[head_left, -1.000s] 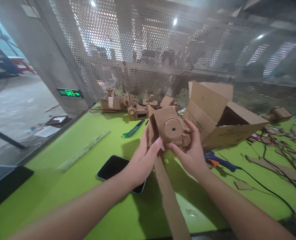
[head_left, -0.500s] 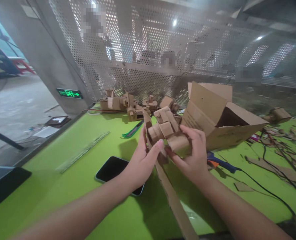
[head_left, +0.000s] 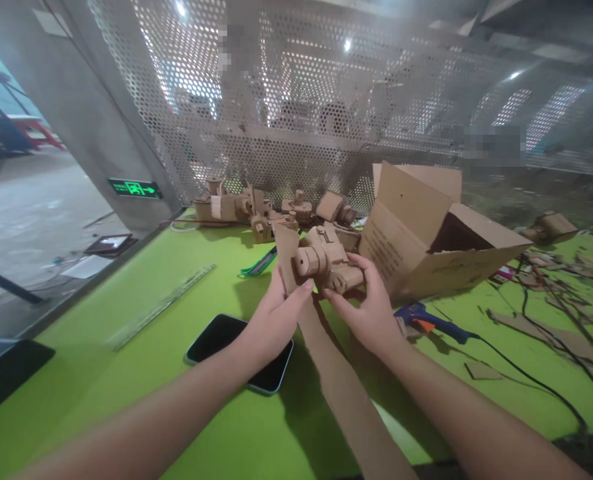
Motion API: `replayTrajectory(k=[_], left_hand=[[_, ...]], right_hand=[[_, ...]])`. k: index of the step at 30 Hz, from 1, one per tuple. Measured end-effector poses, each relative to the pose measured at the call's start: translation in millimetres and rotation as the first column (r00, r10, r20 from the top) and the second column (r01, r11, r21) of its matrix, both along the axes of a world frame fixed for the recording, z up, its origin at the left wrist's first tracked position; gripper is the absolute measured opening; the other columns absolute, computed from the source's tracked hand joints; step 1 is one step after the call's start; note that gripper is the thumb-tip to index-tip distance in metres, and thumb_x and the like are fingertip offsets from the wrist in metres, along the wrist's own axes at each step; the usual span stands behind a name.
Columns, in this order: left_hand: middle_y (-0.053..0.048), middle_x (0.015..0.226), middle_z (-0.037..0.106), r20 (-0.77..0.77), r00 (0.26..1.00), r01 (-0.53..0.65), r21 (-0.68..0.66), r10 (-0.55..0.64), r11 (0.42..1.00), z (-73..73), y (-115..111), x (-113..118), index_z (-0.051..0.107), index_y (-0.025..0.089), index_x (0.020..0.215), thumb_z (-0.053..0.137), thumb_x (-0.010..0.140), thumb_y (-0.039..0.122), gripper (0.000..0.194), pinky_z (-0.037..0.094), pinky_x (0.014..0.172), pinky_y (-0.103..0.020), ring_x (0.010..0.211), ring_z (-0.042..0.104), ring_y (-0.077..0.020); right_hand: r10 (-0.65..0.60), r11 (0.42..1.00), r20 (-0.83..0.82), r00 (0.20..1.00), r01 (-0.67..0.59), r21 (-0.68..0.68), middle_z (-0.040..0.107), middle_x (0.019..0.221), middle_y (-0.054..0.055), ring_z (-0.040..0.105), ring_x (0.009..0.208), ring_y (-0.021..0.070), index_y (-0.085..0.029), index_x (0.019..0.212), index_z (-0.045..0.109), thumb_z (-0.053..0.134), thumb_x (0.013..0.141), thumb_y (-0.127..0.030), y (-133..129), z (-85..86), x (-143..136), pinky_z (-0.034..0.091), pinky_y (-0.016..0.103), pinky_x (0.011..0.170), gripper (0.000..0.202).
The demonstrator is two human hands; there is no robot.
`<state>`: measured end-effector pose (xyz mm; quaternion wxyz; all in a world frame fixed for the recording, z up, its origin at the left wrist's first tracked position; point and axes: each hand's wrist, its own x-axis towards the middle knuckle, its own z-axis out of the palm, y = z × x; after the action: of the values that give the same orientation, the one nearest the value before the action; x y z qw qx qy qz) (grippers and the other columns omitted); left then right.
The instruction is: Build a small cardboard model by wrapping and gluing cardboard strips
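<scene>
My right hand [head_left: 369, 300] is closed round a cardboard model camera [head_left: 326, 250], thumb below and fingers on its far side. Its round lens barrel faces left. In my left hand [head_left: 281, 310] is a long cardboard strip [head_left: 333, 377], pinched near its upper end beside the barrel. The strip slants down toward the table's near edge. Whether barrel and strip touch, I cannot tell. Under my left wrist lies a dark phone [head_left: 221, 339]. A blue glue gun [head_left: 429, 321] with an orange trigger rests right of my right hand.
An open cardboard box [head_left: 401, 247] stands behind my right hand. Several cardboard models [head_left: 271, 223] line the back by the perforated metal screen [head_left: 286, 147]. A green cutter [head_left: 259, 263] and a clear ruler [head_left: 163, 307] lie left. Cardboard scraps [head_left: 551, 333] and cables spread at right.
The model camera has turned in my right hand, so its lens barrel now points more toward me. The strip has turned too, showing more of its flat face. My view has shifted slightly.
</scene>
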<state>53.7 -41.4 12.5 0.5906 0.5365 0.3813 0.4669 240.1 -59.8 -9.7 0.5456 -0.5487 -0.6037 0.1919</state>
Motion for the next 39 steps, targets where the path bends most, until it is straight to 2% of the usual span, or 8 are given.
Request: replayTrajectory(k=[3, 6, 10, 16, 23, 30, 35, 39], left_hand=[[-0.007, 0.156, 0.061, 0.08, 0.997, 0.026, -0.135, -0.015, 0.991, -3.5, 8.9, -1.3, 0.045, 0.032, 0.157, 0.069, 0.1, 0.035, 0.062, 0.052, 0.116, -0.044, 0.139, 0.061, -0.029], [-0.008, 0.146, 0.069, 0.114, 0.993, -0.011, -0.215, 0.036, 0.976, -2.3, 16.5, -3.4, 0.055, 0.03, 0.149, 0.071, 0.097, 0.031, 0.055, 0.06, 0.104, -0.045, 0.125, 0.07, -0.0296], [-0.01, 0.13, 0.077, 0.149, 0.986, -0.038, -0.228, 0.073, 0.973, 3.8, 19.6, -5.4, 0.062, 0.024, 0.14, 0.07, 0.095, 0.025, 0.046, 0.063, 0.096, -0.044, 0.109, 0.076, -0.0286], [-0.01, 0.124, 0.079, 0.154, 0.986, -0.028, -0.227, 0.064, 0.974, 5.9, 19.2, -6.8, 0.063, 0.024, 0.141, 0.071, 0.096, 0.026, 0.046, 0.063, 0.096, -0.045, 0.104, 0.077, -0.0276], [-0.011, 0.132, 0.077, 0.205, 0.977, -0.007, -0.212, 0.051, 0.977, 7.5, 18.8, -6.6, 0.057, 0.024, 0.15, 0.073, 0.095, 0.026, 0.057, 0.063, 0.098, -0.046, 0.113, 0.076, -0.029], [-0.012, 0.133, 0.077, 0.203, 0.979, 0.01, -0.21, 0.034, 0.978, 9.3, 18.2, -7.2, 0.057, 0.025, 0.151, 0.071, 0.096, 0.026, 0.057, 0.064, 0.098, -0.047, 0.113, 0.076, -0.03], [-0.01, 0.138, 0.075, 0.168, 0.985, 0.014, -0.225, 0.024, 0.974, 5.2, 20.3, -11.1, 0.056, 0.029, 0.152, 0.071, 0.097, 0.029, 0.057, 0.065, 0.096, -0.047, 0.116, 0.075, -0.0302], [-0.01, 0.14, 0.073, 0.168, 0.985, 0.007, -0.223, 0.031, 0.975, 2.1, 21.0, -11.2, 0.052, 0.031, 0.155, 0.072, 0.097, 0.03, 0.062, 0.065, 0.096, -0.048, 0.117, 0.075, -0.0302]], right_hand=[[0.052, 0.995, -0.233, 0.971, -0.071, -0.072, 0.071, 0.123, 0.011, 0.07, 0.112, 0.0294, -0.024, 0.139, 0.057, 0.083, 0.085, -0.043, 9.8, -7.0, 1.9, 0.062, 0.045, 0.092, 0.063], [0.083, 0.989, -0.42, 0.903, -0.125, -0.074, 0.072, 0.125, 0.01, 0.069, 0.117, 0.0295, -0.024, 0.134, 0.06, 0.084, 0.085, -0.045, 18.6, -12.8, 5.6, 0.063, 0.043, 0.092, 0.058], [0.121, 0.977, -0.62, 0.775, -0.204, -0.064, 0.073, 0.13, 0.007, 0.07, 0.117, 0.0281, -0.026, 0.128, 0.064, 0.087, 0.082, -0.044, 24.7, -17.3, 8.3, 0.064, 0.042, 0.089, 0.054], [0.107, 0.979, -0.779, 0.618, -0.204, -0.026, 0.077, 0.113, 0.0, 0.073, 0.106, 0.0229, -0.027, 0.105, 0.07, 0.09, 0.078, -0.038, 23.1, -7.4, 6.6, 0.064, 0.035, 0.079, 0.035], [0.158, 0.954, -0.825, 0.543, -0.301, -0.016, 0.08, 0.107, -0.002, 0.075, 0.095, 0.0199, -0.027, 0.107, 0.073, 0.086, 0.082, -0.034, 18.4, -2.4, 4.8, 0.064, 0.034, 0.078, 0.029], [0.152, 0.955, -0.815, 0.56, -0.296, -0.026, 0.079, 0.111, -0.003, 0.075, 0.096, 0.0197, -0.029, 0.107, 0.071, 0.086, 0.081, -0.034, 18.5, -3.8, 3.8, 0.064, 0.034, 0.078, 0.03], [0.156, 0.952, -0.814, 0.559, -0.304, -0.026, 0.078, 0.1, -0.004, 0.074, 0.089, 0.0172, -0.028, 0.106, 0.072, 0.088, 0.08, -0.033, 18.5, -4.3, 3.2, 0.064, 0.032, 0.076, 0.031], [0.176, 0.948, -0.814, 0.554, -0.317, -0.011, 0.079, 0.104, -0.004, 0.074, 0.092, 0.0179, -0.028, 0.109, 0.072, 0.087, 0.08, -0.032, 18.3, -4.4, 2.0, 0.064, 0.034, 0.08, 0.033]])
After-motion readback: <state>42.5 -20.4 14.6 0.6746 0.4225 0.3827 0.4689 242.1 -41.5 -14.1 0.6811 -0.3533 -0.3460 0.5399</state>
